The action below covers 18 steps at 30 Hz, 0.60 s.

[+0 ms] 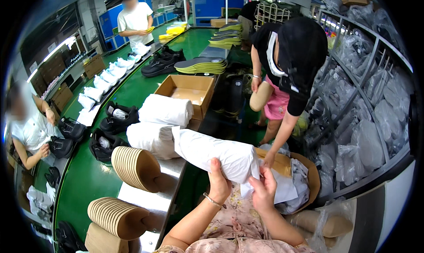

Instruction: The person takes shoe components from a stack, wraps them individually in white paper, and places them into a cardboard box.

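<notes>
A long roll wrapped in white paper (216,153) is held up in front of me, tilted down toward its right end; its contents are hidden. My left hand (219,182) grips it from below, thumb up along the near side. At the right end, the fingers of my right hand (264,189) pinch the loose wrapping paper. Just left of the held roll, two more white-wrapped rolls (165,109) lie on the metal ledge of the bench. Two nested stacks of curved tan cardboard pieces (134,169) stand nearer to me on that ledge.
Beyond the rolls sits an open cardboard box (194,87). Black shoes (117,118) and stacked insoles (201,65) lie along the green conveyor (81,178). On my right, a co-worker (291,67) bends over a carton (312,182) of paper, holding a tan piece. Bagged items fill a metal rack (375,98).
</notes>
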Motion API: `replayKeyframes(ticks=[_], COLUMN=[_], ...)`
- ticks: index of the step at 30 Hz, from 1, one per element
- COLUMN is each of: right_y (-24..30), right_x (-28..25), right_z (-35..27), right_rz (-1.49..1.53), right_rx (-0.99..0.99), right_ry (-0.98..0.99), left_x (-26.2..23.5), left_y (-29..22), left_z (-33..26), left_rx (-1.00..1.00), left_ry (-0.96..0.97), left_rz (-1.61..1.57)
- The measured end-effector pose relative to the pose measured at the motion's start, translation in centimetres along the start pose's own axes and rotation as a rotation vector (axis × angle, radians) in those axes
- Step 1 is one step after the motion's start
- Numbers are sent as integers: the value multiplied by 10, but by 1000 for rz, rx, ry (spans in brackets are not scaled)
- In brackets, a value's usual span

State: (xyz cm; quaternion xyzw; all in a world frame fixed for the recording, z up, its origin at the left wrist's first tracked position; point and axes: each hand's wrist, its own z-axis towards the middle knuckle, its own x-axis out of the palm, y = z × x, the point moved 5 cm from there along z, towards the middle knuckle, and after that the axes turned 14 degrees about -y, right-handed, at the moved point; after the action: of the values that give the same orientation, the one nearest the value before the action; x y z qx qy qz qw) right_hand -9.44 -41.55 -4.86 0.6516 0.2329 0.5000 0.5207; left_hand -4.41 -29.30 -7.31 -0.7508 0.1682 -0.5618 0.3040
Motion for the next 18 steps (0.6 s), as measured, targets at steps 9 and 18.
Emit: replayKeyframes(ticks=[9, 18], right_y=[-33, -29], right_x=[10, 28], right_z=[9, 12], right_rz=[389, 495], right_rx=[452, 660], right_ry=[15, 204], left_x=[-2, -17], left_y=[-11, -23], left_z=[4, 20], left_rx=[-39, -143], left_ry=[114, 186], left_rz=[49, 0])
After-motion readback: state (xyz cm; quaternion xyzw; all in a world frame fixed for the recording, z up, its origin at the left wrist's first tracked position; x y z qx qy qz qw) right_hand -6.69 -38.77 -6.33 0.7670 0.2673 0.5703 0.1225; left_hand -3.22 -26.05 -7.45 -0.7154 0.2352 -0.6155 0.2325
